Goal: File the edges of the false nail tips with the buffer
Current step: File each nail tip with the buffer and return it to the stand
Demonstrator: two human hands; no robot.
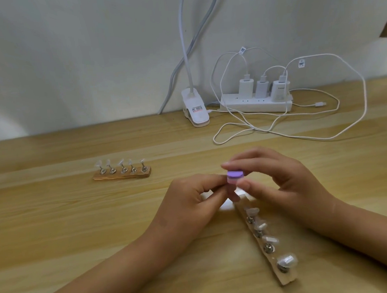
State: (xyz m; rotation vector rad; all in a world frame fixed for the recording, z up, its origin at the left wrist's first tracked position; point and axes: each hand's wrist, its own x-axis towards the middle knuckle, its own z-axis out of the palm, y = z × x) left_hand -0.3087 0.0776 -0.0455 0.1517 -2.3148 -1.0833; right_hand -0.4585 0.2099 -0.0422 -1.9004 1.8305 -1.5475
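Buffer — a small purple-and-pink block — is held above the middle of the wooden table in the head view. The right hand pinches it, forefinger on top and thumb underneath, with the other fingers loosely curled behind.

The left hand is curled, and its thumb and forefinger tips meet against the lower left side of the block. Motion blur hides what lies between them, so whether they grasp anything cannot be told.

A near wooden strip runs diagonally from directly under the hands toward the lower right. It carries false nail tips on small metal stands; four are visible, and the end beneath the fingers is a pale blur. The right forearm lies just beside this strip.

A second wooden strip lies well apart on the left, bearing five upright tips in a row.

At the back, against the wall, a white clip lamp stands next to a white power strip with three chargers plugged in — white cables loop across the table around it.
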